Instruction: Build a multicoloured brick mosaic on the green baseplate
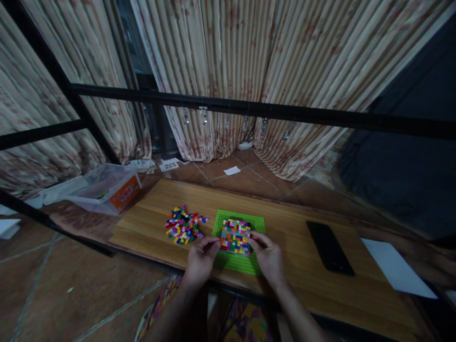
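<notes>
A block of multicoloured toy bricks (pixel 235 236) lies on a green studded baseplate (pixel 259 264) in front of me. My left hand (pixel 201 260) is at the block's left side, thumb and fingers closed against its lower left edge. From the right, my right hand (pixel 266 256) has its thumb and index finger closed at the block's right edge. Whether a single small brick is between the fingers of either hand is too small to make out. Left of the baseplate, a loose pile of small coloured bricks (pixel 183 226) is heaped on the wooden table (pixel 142 228).
A black phone-like slab (pixel 329 247) and a sheet of white paper (pixel 397 267) lie to the right. At the left end stands a clear plastic box (pixel 103 187) with an orange label. A dark metal rail (pixel 228 102) crosses beyond the table, before striped curtains (pixel 213 52).
</notes>
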`<state>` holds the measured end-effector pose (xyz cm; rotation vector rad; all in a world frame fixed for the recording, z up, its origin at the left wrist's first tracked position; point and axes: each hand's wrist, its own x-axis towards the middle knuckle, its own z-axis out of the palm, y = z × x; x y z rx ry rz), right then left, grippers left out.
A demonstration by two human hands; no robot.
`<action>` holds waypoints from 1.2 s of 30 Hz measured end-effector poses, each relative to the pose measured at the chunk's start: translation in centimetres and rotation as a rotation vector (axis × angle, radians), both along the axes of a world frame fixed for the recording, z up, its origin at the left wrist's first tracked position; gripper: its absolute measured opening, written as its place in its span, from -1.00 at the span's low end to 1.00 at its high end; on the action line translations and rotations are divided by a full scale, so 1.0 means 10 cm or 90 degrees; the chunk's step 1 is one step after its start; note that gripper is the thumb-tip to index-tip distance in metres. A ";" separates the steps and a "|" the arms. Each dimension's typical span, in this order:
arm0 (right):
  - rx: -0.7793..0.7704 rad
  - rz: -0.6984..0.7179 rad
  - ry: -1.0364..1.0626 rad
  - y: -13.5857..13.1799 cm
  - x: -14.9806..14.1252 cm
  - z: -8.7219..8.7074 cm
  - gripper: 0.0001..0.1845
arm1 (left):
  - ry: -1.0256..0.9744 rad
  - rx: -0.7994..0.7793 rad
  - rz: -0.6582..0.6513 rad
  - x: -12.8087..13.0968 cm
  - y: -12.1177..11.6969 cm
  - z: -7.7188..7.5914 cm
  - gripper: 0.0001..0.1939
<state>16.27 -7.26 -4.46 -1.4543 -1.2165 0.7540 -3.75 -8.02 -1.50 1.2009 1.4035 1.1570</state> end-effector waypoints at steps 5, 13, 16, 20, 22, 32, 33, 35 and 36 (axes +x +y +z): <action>0.014 -0.040 0.013 -0.29 -0.02 -0.02 -0.68 | -0.100 -0.040 -0.041 0.14 -0.05 0.11 -0.72; -0.013 -0.028 0.032 -0.28 -0.12 0.14 -0.63 | -0.105 -0.065 -0.130 0.41 -0.03 0.17 -0.75; -0.076 -0.099 0.098 -0.07 -0.06 0.07 -0.54 | -0.048 -0.070 -0.157 0.48 0.01 0.15 -0.72; -0.104 -0.060 0.103 0.14 0.00 0.04 -0.56 | -0.006 -0.095 -0.216 0.59 0.07 0.14 -0.53; -0.113 -0.045 0.090 0.18 0.00 0.06 -0.61 | 0.002 -0.108 -0.227 0.64 0.09 0.15 -0.46; -0.165 -0.009 0.062 0.23 0.03 0.09 -0.73 | 0.032 -0.093 -0.274 0.67 0.14 0.18 -0.47; -0.168 -0.006 0.064 0.24 0.04 0.09 -0.73 | 0.034 -0.094 -0.277 0.67 0.14 0.18 -0.46; -0.177 -0.005 0.068 0.24 0.05 0.08 -0.74 | 0.041 -0.095 -0.277 0.68 0.14 0.19 -0.47; -0.180 -0.006 0.070 0.25 0.05 0.07 -0.74 | 0.045 -0.096 -0.277 0.68 0.14 0.19 -0.47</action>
